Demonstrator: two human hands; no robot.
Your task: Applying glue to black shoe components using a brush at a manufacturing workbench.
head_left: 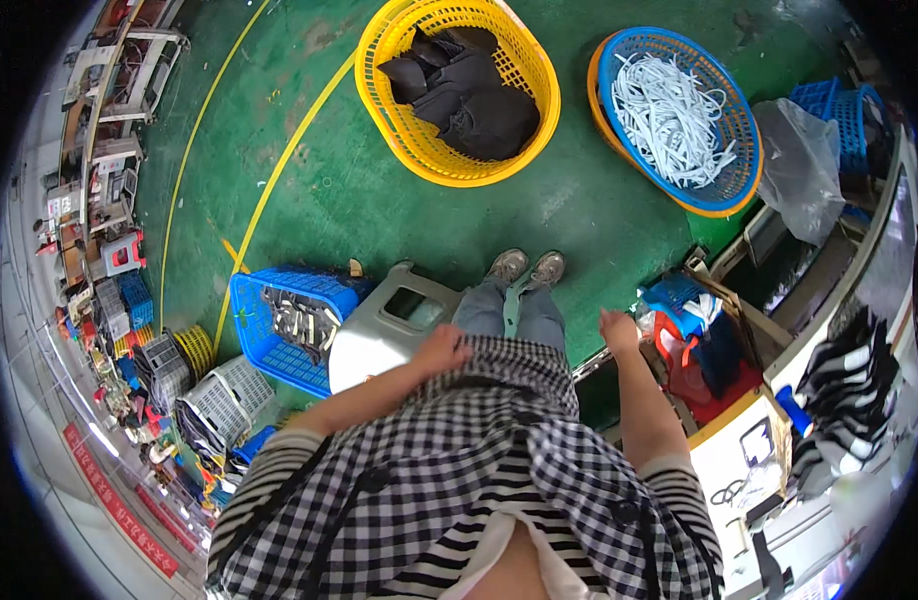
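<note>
Left hand [441, 350] rests closed against the checked apron [499, 420], beside the grey stool [379, 330]. Right hand [616, 328] hangs loosely curled, empty, near the red crate [684, 365]; fingers hidden.

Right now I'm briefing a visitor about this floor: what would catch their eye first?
Two big round baskets on the green floor ahead: a yellow basket heaped with dark fabric pieces, and to its right a blue basket of white strips. Nearer, the left hand rests at the checked apron, beside a grey stool, while the right hand hangs empty near a red crate.
</note>
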